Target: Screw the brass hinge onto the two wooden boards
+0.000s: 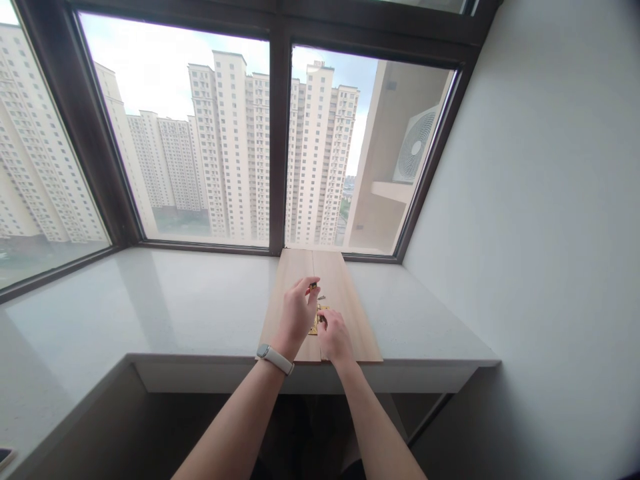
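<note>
My left hand, with a pale-banded watch on its wrist, pinches a small black-and-gold piece between thumb and fingertips, above the boards. Lower and to the right, my right hand has its fingers curled together over a gold-coloured ornate metal fitting. What those fingers grip is too small and hidden to tell. The fitting lies on the seam between two light wooden boards set side by side. Just beyond the fitting, a few small screw-like metal bits rest on the wood.
The boards lie across a glossy white sill counter, from its front edge to the dark window frame. A plain white wall rises at the right. A dark-edged object shows at the lower left corner.
</note>
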`<state>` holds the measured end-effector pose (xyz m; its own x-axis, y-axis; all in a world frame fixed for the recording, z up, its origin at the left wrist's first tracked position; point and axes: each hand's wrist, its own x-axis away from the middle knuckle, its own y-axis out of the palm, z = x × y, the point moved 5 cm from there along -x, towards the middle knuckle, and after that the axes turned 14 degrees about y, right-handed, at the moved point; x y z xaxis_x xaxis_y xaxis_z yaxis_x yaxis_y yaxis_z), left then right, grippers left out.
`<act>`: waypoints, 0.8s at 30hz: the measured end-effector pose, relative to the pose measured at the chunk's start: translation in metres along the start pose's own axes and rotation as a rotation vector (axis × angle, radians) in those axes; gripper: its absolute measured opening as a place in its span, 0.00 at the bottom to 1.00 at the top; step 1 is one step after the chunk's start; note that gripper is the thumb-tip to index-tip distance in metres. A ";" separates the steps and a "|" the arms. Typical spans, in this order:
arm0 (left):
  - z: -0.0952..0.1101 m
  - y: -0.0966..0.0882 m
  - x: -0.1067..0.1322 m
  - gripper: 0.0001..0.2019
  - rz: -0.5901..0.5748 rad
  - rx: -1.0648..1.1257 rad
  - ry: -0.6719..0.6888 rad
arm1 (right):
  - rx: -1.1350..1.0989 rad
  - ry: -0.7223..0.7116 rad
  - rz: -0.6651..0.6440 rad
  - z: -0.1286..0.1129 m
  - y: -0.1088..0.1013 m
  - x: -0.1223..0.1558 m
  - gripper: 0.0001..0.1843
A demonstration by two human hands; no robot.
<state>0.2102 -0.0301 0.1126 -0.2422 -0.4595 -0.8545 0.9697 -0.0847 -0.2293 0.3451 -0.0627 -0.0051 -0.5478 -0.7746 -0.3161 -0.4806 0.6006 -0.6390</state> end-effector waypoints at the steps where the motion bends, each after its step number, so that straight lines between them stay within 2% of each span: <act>1: 0.000 0.000 0.000 0.09 -0.004 -0.012 0.008 | 0.001 0.001 -0.001 0.000 0.000 0.000 0.19; 9: -0.002 -0.003 0.000 0.06 0.037 -0.040 -0.019 | -0.010 0.005 0.001 0.000 -0.001 0.000 0.19; 15: 0.000 0.001 0.001 0.10 0.017 0.025 0.001 | -0.010 -0.005 0.001 -0.001 -0.001 0.001 0.18; 19: 0.002 0.000 0.002 0.08 -0.005 -0.004 0.027 | -0.006 0.000 -0.003 -0.001 -0.001 0.001 0.18; 24: 0.001 -0.003 0.001 0.06 0.024 -0.048 0.014 | -0.010 -0.013 0.005 -0.001 -0.001 0.001 0.19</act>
<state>0.2071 -0.0310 0.1127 -0.2194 -0.4482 -0.8666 0.9726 -0.0307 -0.2303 0.3443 -0.0640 -0.0042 -0.5412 -0.7739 -0.3289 -0.4846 0.6067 -0.6302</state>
